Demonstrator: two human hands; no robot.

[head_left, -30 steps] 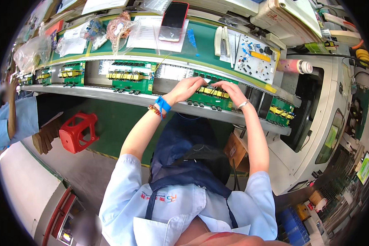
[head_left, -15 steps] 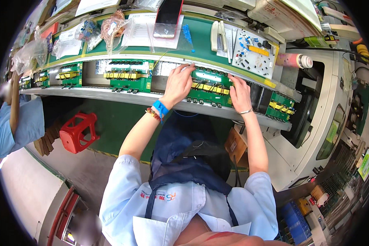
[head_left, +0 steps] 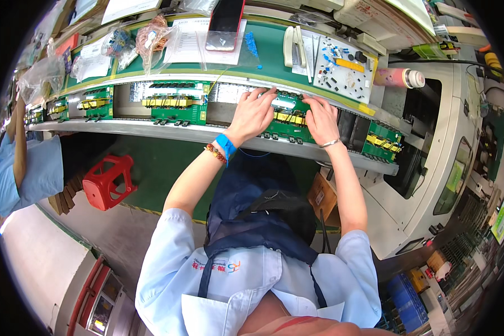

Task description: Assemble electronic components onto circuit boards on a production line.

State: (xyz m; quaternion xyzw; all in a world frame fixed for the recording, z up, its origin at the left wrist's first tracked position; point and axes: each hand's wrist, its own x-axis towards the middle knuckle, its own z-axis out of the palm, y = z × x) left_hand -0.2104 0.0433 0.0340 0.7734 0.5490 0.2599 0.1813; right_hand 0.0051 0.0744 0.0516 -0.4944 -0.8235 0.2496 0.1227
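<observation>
A green circuit board (head_left: 293, 132) with yellow-wrapped parts along its middle and black parts at its edges lies on the metal rail line in front of me. My left hand (head_left: 253, 113) is over its left end, with stretched fingers reaching to the black parts on the far edge. Over the right end, my right hand (head_left: 321, 120) touches the far edge with its index finger, and the thumb sits apart from that finger. I see nothing held in either hand, though the fingers cover part of the board.
Similar boards (head_left: 175, 102) stand along the rail (head_left: 151, 127) to the left, another board (head_left: 382, 141) to the right. Beyond lie a tray of small components (head_left: 344, 71), a phone (head_left: 225, 25), plastic bags and a pink bottle (head_left: 400, 78). A red stool (head_left: 110, 182) and a co-worker's sleeve (head_left: 39, 168) are left.
My left hand has shifted slightly right over the board. My right hand has moved left, its index finger now reaching further in along the far edge.
</observation>
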